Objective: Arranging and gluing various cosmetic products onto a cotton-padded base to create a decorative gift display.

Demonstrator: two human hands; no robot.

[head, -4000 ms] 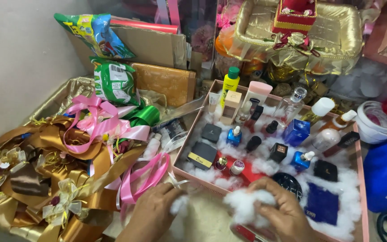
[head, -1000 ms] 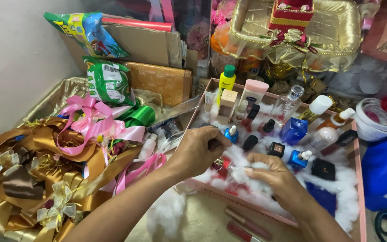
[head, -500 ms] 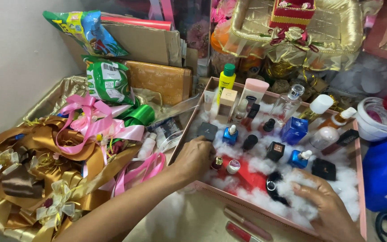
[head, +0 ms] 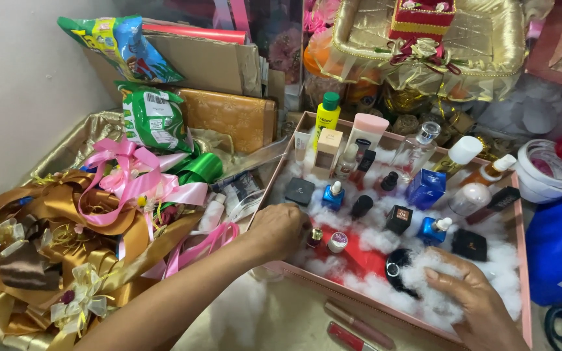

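My left hand (head: 281, 229) reaches in over the near left rim of the pink tray (head: 525, 273), fingers curled down onto the white stuffing (head: 375, 239); I cannot tell whether they pinch anything. Just beside its knuckles, at about 3 o'clock, stand two small bottles (head: 326, 240) on the red patch (head: 359, 255) where the stuffing is thin, close but seemingly not touching. My right hand (head: 469, 294) lies at 4 o'clock from them, near the tray's front right, spread flat and loose on a heap of stuffing, holding nothing that I can see, its fingertips just beside a round black compact (head: 397, 265). The left hand is clearly the nearer to the two little bottles. The tray's long axis runs from 10 o'clock to 4 o'clock, its far end packed with upright things: a yellow bottle with a green cap (head: 326, 115), a pink tube (head: 365, 133), a clear glass bottle (head: 416, 147), a blue box (head: 425, 188). Open room is scant; the only bare places are the red patch between my hands and the strip of floor (head: 281, 318) at 6 o'clock. Off the tray at 9 o'clock, pink ribbon (head: 131, 185) and gold ribbon (head: 40, 260) crowd right up to its left wall.
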